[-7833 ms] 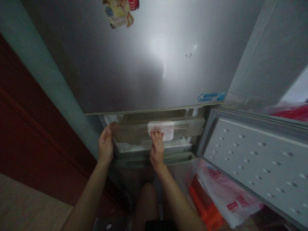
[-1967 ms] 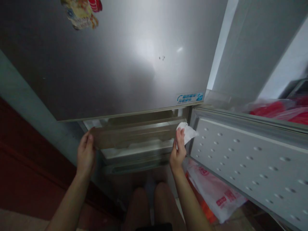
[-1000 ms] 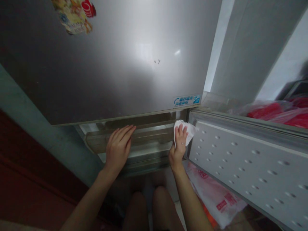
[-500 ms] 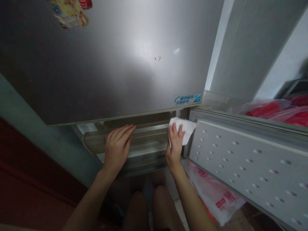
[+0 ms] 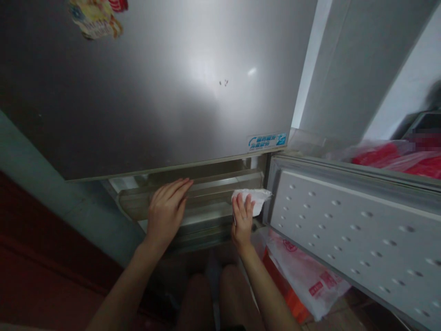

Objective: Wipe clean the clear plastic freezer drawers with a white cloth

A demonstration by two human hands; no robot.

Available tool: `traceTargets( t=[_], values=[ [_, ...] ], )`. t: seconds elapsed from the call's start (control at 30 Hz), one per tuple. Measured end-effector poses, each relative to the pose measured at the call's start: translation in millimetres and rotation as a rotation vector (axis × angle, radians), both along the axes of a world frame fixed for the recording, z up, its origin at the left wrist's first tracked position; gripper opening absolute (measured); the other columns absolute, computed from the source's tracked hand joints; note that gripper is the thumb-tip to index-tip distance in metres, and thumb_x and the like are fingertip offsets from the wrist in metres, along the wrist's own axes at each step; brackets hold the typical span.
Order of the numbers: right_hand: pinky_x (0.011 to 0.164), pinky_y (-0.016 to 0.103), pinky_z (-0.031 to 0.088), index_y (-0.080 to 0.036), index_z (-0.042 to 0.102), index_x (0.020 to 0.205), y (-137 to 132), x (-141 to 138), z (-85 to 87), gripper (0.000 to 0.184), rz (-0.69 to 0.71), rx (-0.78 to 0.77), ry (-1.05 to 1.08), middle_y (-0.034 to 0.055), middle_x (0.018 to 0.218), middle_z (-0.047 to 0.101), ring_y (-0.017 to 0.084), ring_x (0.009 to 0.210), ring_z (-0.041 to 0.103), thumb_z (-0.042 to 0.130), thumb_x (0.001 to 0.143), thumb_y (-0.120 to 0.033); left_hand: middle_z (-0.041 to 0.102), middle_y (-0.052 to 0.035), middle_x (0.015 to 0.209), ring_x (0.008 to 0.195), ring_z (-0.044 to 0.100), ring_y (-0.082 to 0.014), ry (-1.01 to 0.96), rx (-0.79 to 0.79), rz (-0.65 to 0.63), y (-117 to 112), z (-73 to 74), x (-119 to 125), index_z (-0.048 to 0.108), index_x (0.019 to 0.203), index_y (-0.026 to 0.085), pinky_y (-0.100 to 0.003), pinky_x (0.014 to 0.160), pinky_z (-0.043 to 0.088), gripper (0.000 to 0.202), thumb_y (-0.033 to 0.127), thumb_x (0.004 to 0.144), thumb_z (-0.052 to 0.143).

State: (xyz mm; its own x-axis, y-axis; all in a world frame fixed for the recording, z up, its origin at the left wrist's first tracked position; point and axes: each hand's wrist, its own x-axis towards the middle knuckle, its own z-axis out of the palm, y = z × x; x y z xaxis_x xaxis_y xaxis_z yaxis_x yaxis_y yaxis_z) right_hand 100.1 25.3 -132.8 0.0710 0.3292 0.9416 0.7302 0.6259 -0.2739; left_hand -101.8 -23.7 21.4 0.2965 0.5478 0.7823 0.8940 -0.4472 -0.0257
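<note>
A white piece of tissue or thin cloth (image 5: 261, 200) is under the fingers of my right hand (image 5: 243, 220), pressed against the right end of a drawer front in the lower refrigerator compartment. My left hand (image 5: 167, 209) lies on the left half of that clear-grey drawer (image 5: 213, 187), its fingers stretched out over the upper edge and holding nothing. The lower refrigerator door (image 5: 344, 230) is swung out to the right, its dimpled inner panel and grey seal showing. Above both hands is the closed upper silver door (image 5: 165, 101).
Below the open door lies a white plastic bag (image 5: 306, 276) with red print, beside something orange (image 5: 292, 299). Red plastic bags (image 5: 386, 154) sit behind the door at right. A dark red surface (image 5: 41, 257) stands at lower left. A food-shaped magnet (image 5: 94, 18) is on the upper door.
My right hand has slid down and slightly left along the drawer with the white tissue or cloth, uncovering the drawer's upper right corner. My left hand has stayed in place.
</note>
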Motion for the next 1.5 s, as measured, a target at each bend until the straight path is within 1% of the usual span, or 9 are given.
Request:
traceTargets(
  t=[0.23,0.43,0.6,0.7,0.8,1.0,1.2,1.37,1.5],
  values=[
    [0.117,0.065,0.02,-0.028,0.016,0.158,4.6,3.3,-0.6,0.066,-0.038,-0.016,0.171,0.0053,0.164,0.021,0.025,0.152,0.009,0.024,0.096,-0.006,0.069,-0.0092,0.128,0.118,0.062,-0.0273,0.002,0.015,0.009,-0.2,-0.9,-0.2,0.061,0.129,0.021,-0.046,0.1,0.047,0.035,0.016,0.095,0.052],
    [0.119,0.061,0.019,-0.034,0.019,0.156,5.8,0.6,-4.2,0.068,0.008,0.003,0.059,0.0031,0.16,0.031,0.023,0.152,0.012,0.029,0.096,-0.005,0.069,-0.0097,0.128,0.117,0.063,-0.0279,0.015,0.005,-0.002,-0.7,1.1,-1.0,0.061,0.129,0.02,-0.048,0.099,0.048,0.035,0.017,0.095,0.05],
    [0.119,0.064,0.02,-0.029,0.015,0.157,10.0,15.0,3.1,0.065,-0.053,-0.016,0.235,0.0056,0.164,0.021,0.024,0.153,0.011,0.026,0.097,-0.007,0.069,-0.0098,0.128,0.117,0.063,-0.0282,0.033,-0.001,0.008,-1.7,2.4,-2.5,0.061,0.129,0.018,-0.047,0.099,0.048,0.036,0.016,0.094,0.052],
    [0.118,0.063,0.021,-0.028,0.014,0.158,7.6,10.7,6.3,0.065,-0.037,-0.016,0.186,0.0066,0.164,0.02,0.024,0.153,0.007,0.027,0.097,-0.007,0.069,-0.01,0.128,0.118,0.062,-0.0281,0.02,0.002,-0.002,-1.0,1.5,-2.3,0.061,0.129,0.018,-0.047,0.1,0.047,0.035,0.016,0.095,0.052],
    [0.118,0.063,0.022,-0.031,0.016,0.157,5.8,6.8,9.4,0.067,-0.007,0.004,0.097,0.0059,0.163,0.026,0.025,0.152,0.009,0.028,0.097,-0.006,0.069,-0.01,0.128,0.118,0.063,-0.0279,0.022,0.013,-0.006,0.0,0.9,-2.2,0.061,0.129,0.019,-0.047,0.099,0.048,0.035,0.016,0.095,0.052],
    [0.118,0.065,0.015,-0.031,0.013,0.158,5.3,11.1,32.4,0.069,-0.047,0.007,0.151,0.0069,0.163,0.023,0.025,0.152,0.008,0.028,0.096,-0.005,0.068,-0.0093,0.129,0.118,0.063,-0.0278,0.023,-0.001,-0.005,0.9,0.6,-2.3,0.06,0.13,0.021,-0.047,0.1,0.048,0.036,0.018,0.095,0.051],
    [0.118,0.064,0.015,-0.032,0.012,0.158,2.1,11.4,51.5,0.072,-0.023,0.001,-0.002,0.0062,0.161,0.03,0.024,0.152,0.01,0.027,0.094,-0.003,0.069,-0.0093,0.128,0.118,0.063,-0.0277,0.012,0.003,-0.001,-0.6,0.3,-2.4,0.061,0.129,0.022,-0.047,0.1,0.048,0.037,0.018,0.094,0.049],
    [0.118,0.064,0.013,-0.028,0.011,0.158,2.4,20.8,65.6,0.073,-0.066,-0.034,0.088,0.0079,0.163,0.024,0.025,0.153,0.006,0.028,0.092,-0.004,0.069,-0.0093,0.127,0.117,0.064,-0.0276,0.028,0.008,-0.002,-1.3,1.2,-2.6,0.062,0.128,0.019,-0.046,0.099,0.048,0.037,0.017,0.094,0.051],
    [0.119,0.063,0.013,-0.031,0.011,0.158,-0.5,23.3,70.8,0.069,-0.013,-0.049,-0.035,0.0068,0.16,0.033,0.023,0.152,0.007,0.027,0.095,-0.005,0.069,-0.0102,0.127,0.116,0.064,-0.0279,0.015,0.013,0.003,-0.6,1.4,-1.0,0.063,0.127,0.017,-0.046,0.1,0.048,0.036,0.015,0.093,0.052]
  ],
)
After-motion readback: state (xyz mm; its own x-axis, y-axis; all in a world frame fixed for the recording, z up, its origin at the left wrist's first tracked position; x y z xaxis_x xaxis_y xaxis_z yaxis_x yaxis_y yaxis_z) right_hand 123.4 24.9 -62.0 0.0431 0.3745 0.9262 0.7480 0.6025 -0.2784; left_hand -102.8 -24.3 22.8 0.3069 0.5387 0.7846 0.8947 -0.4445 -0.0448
